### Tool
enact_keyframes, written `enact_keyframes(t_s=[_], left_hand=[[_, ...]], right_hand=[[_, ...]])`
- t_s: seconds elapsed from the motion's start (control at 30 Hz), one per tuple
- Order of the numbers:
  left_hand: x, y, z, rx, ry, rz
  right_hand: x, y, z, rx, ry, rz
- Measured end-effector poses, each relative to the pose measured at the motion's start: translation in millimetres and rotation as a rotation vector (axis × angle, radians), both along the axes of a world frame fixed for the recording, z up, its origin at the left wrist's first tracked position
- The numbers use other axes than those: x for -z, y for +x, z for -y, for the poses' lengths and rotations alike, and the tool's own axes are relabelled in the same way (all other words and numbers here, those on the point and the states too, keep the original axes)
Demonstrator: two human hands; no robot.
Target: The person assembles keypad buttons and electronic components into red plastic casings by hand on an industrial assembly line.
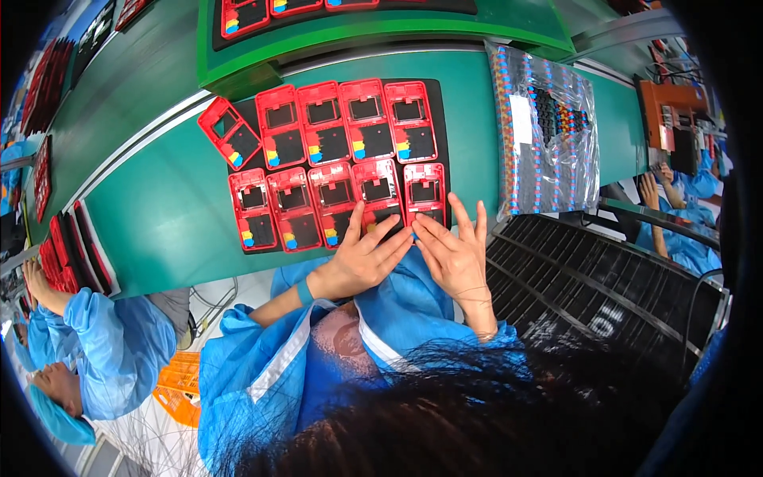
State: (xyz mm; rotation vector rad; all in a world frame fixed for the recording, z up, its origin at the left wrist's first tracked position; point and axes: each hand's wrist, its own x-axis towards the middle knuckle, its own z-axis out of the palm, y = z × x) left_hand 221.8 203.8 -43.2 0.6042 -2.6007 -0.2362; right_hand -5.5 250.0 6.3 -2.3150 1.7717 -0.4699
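Red plastic casings point(366, 145) with dark windows and blue and yellow pieces lie in two rows on a black mat point(442, 103). My left hand point(355, 258) and my right hand point(455, 258) meet over the near row's right end. Their fingertips come together at the lower left of the last casing point(424, 187), covering its lower part. On each hand, thumb and nearest fingers are drawn together while the outer fingers are raised apart. What sits between the fingertips is hidden. One casing point(230, 132) at the far left lies tilted, partly off the mat.
A plastic-wrapped pack of dark parts point(548, 131) lies right of the mat on the green table point(159, 215). A green raised shelf point(381, 36) holding more casings runs behind. Black slatted racking point(588, 278) stands at the near right. A co-worker point(111, 342) sits at left beside stacked red casings point(60, 258).
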Motion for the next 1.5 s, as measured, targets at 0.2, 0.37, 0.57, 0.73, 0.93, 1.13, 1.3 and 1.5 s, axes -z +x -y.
enact_keyframes(t_s=[0.2, 0.37, 0.57, 0.73, 0.93, 1.13, 1.3, 1.5], left_hand=[[7, -12, 0, -0.047, -0.017, -0.011], [-4, -26, 1, -0.073, 0.030, 0.145], [-5, -28, 0, -0.087, -0.061, 0.220], [-12, -32, -4, -0.079, -0.117, 0.303], [-16, -29, 6, -0.026, 0.018, 0.252], [-44, -34, 84, -0.170, -0.056, 0.163], [-21, -36, 118, -0.175, -0.064, 0.178], [-27, -40, 110, -0.143, -0.057, 0.202]], right_hand=[[26, 21, -21, 0.095, 0.025, -0.080], [51, 1, -33, 0.089, -0.109, -0.048], [41, 10, -30, 0.167, -0.085, -0.131], [42, 6, -34, 0.169, -0.117, -0.185], [28, 2, -29, 0.137, -0.012, -0.141], [6, -6, 61, 0.122, -0.135, 0.094], [13, -2, 104, 0.091, -0.219, -0.106], [8, 1, 116, 0.053, -0.246, -0.151]])
